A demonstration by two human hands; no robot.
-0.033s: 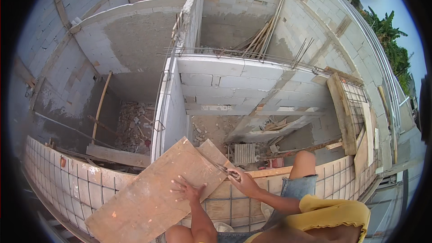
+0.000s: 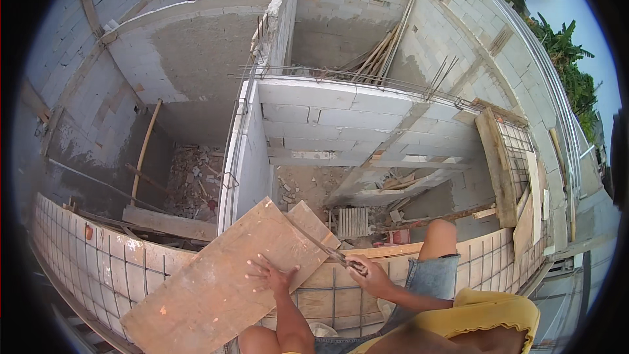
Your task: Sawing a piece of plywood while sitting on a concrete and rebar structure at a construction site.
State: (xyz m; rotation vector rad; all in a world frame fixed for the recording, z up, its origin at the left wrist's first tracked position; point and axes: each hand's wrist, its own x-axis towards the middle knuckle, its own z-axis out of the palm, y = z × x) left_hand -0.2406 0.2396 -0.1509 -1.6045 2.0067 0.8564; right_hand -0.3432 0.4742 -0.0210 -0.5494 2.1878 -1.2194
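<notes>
left hand (image 2: 272,274) spread flat on wide brown wooden board (image 2: 223,282); right hand (image 2: 368,274), at 3 o'clock, gripping thin metal tool (image 2: 321,244).

Left hand (image 2: 272,274) presses wooden board (image 2: 223,282); right hand (image 2: 368,275) grips saw (image 2: 321,244).

The flat wooden board (image 2: 223,275) was reddish-brown with pale scuffs. The block walls (image 2: 341,115) were grey with darker mortar lines. The shorts (image 2: 429,278) were faded blue denim; the shirt (image 2: 485,321) was plain yellow.
</notes>
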